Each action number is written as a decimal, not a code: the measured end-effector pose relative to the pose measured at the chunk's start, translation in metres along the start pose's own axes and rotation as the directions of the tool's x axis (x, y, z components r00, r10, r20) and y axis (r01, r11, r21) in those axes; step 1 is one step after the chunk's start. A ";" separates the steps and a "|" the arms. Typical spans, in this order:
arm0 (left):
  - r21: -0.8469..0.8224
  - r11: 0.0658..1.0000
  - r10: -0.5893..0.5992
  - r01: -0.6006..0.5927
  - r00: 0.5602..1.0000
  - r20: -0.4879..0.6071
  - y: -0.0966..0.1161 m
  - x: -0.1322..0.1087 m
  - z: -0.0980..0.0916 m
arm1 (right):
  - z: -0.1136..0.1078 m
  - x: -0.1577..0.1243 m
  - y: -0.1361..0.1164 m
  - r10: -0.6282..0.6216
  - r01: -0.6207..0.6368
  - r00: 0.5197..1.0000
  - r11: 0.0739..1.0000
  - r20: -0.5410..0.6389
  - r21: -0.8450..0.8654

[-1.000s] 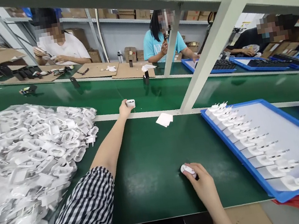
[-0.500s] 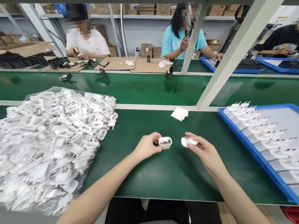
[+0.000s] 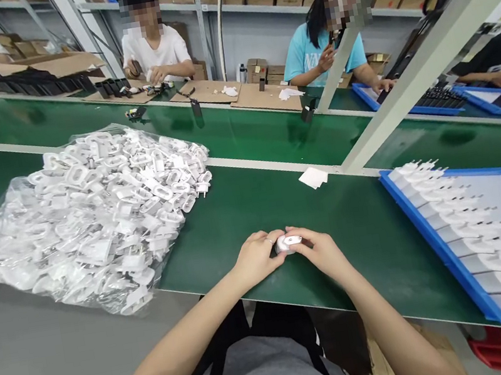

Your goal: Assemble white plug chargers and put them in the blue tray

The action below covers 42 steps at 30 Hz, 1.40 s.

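In front of my body, both hands meet over a small white charger housing. My left hand is closed round its left side, thumb in front and fingers behind. My right hand pinches the white plug cap at the housing's open end. Cap and housing touch; fingers hide how far they fit together, and the cap's pins are hard to make out. To the left lies a clear plastic bag heaped with loose white charger parts. On the right, white plug pieces stand in a row inside a blue tray.
The green bench carries a few white paper slips near its far strip. A slanted metal post rises beyond them. Across the belt, several co-workers handle black parts beside cardboard sheets and blue trays.
My two hands have come together, bringing the plug cap against the housing; before, they were apart with one piece in each. The camera view has shifted slightly.
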<state>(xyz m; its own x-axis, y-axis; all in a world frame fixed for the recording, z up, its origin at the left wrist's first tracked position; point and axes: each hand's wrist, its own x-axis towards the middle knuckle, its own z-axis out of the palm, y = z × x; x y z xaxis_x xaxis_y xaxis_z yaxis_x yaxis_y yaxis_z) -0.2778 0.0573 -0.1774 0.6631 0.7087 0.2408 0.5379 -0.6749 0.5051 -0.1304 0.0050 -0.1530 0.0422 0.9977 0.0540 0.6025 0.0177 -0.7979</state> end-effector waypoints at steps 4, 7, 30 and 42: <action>0.150 0.987 0.064 -0.061 0.998 -0.019 0.005 -0.003 -0.002 | -0.007 0.005 -0.006 0.035 -0.020 0.997 0.979 0.074 -0.204; 0.265 0.961 0.056 -0.072 0.996 0.069 0.014 0.000 -0.009 | -0.012 0.013 -0.015 0.025 0.047 0.985 0.914 0.170 -0.403; 0.207 0.978 -0.187 0.033 0.586 0.788 0.040 0.061 -0.058 | -0.025 0.031 -0.038 0.249 0.045 0.837 0.857 0.488 -0.514; 0.506 0.775 -0.470 0.378 0.880 0.063 -0.032 0.047 -0.098 | -0.045 0.025 -0.017 0.299 -0.069 0.902 0.812 0.313 -0.579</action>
<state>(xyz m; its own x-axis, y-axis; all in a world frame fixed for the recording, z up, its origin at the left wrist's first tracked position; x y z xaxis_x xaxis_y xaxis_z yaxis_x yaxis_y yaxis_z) -0.3150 0.1327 -0.1007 0.3633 0.9284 -0.0776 0.9312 -0.3592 0.0630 -0.1044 0.0268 -0.1109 -0.0310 0.9254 -0.3778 0.9480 -0.0925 -0.3044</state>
